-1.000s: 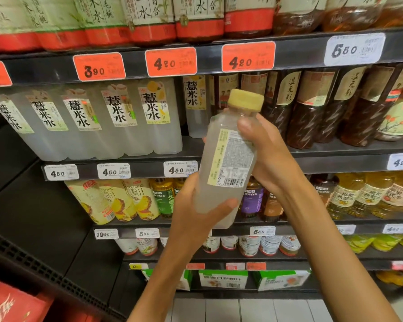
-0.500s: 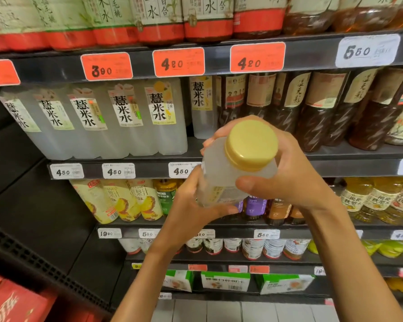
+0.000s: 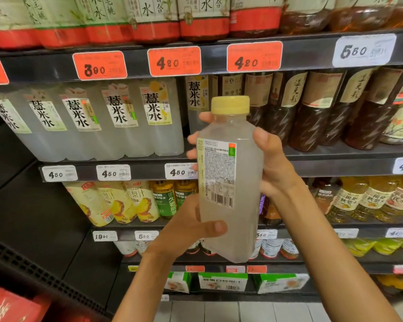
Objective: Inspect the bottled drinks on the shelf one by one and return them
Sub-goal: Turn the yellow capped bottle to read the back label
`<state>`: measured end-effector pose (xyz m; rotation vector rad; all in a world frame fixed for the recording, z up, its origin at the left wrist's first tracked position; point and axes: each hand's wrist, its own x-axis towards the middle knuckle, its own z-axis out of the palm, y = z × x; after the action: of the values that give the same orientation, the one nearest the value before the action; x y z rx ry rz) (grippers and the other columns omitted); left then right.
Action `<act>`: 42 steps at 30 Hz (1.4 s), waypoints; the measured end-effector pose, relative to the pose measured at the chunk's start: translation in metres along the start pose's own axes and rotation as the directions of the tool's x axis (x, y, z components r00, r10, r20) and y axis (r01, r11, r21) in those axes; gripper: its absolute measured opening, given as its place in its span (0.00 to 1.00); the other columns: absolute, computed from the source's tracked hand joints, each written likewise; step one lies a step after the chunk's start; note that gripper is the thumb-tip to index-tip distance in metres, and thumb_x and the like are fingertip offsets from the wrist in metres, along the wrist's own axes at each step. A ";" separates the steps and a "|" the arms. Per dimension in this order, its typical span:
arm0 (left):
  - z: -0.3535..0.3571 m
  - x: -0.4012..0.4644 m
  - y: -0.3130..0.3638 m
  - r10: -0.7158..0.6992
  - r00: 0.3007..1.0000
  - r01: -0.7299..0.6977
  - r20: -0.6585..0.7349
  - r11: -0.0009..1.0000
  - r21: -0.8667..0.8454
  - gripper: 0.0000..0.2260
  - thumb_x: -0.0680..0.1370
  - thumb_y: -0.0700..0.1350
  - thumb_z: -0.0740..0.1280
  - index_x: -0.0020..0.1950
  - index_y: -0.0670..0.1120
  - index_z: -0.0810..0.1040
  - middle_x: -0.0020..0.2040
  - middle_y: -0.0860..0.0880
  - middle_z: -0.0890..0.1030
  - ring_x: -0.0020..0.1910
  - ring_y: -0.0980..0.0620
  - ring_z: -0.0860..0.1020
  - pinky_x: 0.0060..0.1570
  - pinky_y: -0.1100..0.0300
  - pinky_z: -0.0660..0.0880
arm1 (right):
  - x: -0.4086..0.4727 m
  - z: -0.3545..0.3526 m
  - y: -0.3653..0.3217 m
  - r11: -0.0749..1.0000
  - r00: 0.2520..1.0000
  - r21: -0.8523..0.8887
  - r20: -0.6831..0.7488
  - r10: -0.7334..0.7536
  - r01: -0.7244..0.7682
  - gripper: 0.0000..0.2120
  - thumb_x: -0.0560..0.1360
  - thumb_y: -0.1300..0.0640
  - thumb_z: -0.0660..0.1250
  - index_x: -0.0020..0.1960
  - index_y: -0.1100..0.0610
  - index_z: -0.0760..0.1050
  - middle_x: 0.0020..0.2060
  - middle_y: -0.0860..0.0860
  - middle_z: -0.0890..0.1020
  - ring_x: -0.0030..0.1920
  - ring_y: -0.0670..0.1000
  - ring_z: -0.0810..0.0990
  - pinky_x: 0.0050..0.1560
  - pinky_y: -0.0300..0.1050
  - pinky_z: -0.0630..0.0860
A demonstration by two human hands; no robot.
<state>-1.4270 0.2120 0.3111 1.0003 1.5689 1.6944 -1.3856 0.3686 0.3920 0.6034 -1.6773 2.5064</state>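
Bottle in hand: one bottle [image 3: 228, 187], held up in front of the shelf [image 3: 335, 165], not resting on it.
What is in it: a pale, cloudy drink, filling it almost to the neck.
Cap: one yellow cap [image 3: 230, 104], on top.
Which way it points: nearly upright, cap up, bottom down and leaning a little to the right. Its long side runs up and down.
Label: the back label [image 3: 218, 173] with small print and a barcode faces the camera.
Left hand: the left hand [image 3: 186, 231] holds the lower part, thumb curled across the front.
Right hand: the right hand [image 3: 269, 163] grips the upper part, thumb on the right edge, fingers [image 3: 193, 139] wrapped round behind and showing on the left.
Same drinks on the shelf: six pale bottles [image 3: 116, 122] stand in a row behind, white labels with black writing.
Dark bottles: a row of brown drinks [image 3: 312, 112] to the right; I cannot count them well.
Price tags above: three orange tags [image 3: 173, 61] and one white tag [image 3: 363, 51].
Lower shelf: yellow juice bottles [image 3: 116, 203] and green tea bottles [image 3: 168, 198].
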 end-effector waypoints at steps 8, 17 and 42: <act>0.009 0.006 0.013 0.016 0.991 -0.004 -0.135 0.996 0.093 0.41 0.56 0.72 0.73 0.64 0.56 0.68 0.55 0.56 0.81 0.56 0.55 0.80 0.47 0.64 0.78 | -0.004 0.013 0.001 0.928 0.885 -0.367 -0.407 -0.226 0.068 0.16 0.72 0.51 0.71 0.58 0.54 0.76 0.48 0.49 0.83 0.49 0.47 0.82 0.47 0.42 0.78; 0.009 -0.011 0.010 -0.114 0.985 0.078 -0.130 0.964 -0.253 0.36 0.52 0.67 0.78 0.57 0.57 0.80 0.53 0.49 0.84 0.55 0.47 0.82 0.49 0.53 0.80 | 0.003 0.000 -0.007 0.978 0.910 -0.206 -0.408 -0.071 -0.016 0.28 0.73 0.43 0.67 0.66 0.59 0.72 0.59 0.56 0.81 0.61 0.55 0.78 0.64 0.55 0.72; 0.010 -0.010 0.007 -0.149 0.987 0.157 0.066 0.763 -0.627 0.32 0.70 0.63 0.70 0.65 0.42 0.77 0.60 0.37 0.79 0.55 0.43 0.81 0.51 0.49 0.79 | 0.026 -0.014 0.013 0.965 0.900 0.025 -0.355 0.253 -0.262 0.08 0.74 0.58 0.67 0.51 0.60 0.77 0.42 0.56 0.84 0.43 0.52 0.84 0.43 0.45 0.81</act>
<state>-1.4132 0.2084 0.3166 0.5091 0.9101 1.8928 -1.4172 0.3714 0.3858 -0.0867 -1.7339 2.5576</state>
